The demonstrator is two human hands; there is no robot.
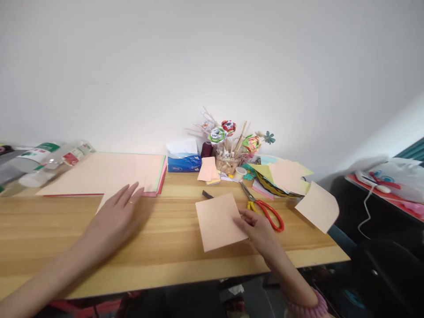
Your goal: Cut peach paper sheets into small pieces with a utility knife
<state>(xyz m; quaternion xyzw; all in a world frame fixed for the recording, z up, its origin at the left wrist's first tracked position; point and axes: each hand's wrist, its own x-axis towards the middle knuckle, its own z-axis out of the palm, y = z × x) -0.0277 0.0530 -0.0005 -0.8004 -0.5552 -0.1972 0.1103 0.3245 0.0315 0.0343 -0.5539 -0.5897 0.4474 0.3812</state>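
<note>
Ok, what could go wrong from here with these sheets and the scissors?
The pale sheet sticking out past the right edge of the table could slip off if brushed. The red-handled scissors lie right beside the right hand, so a sideways move might knock them. The square sheet is pinched near one side only, so it may bend or swing.

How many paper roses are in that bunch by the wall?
3 that I can make out: a red-and-white one at the top, a green-and-white one lower left, and a yellow-and-pink one on the right. Others may be hidden behind these.
</note>
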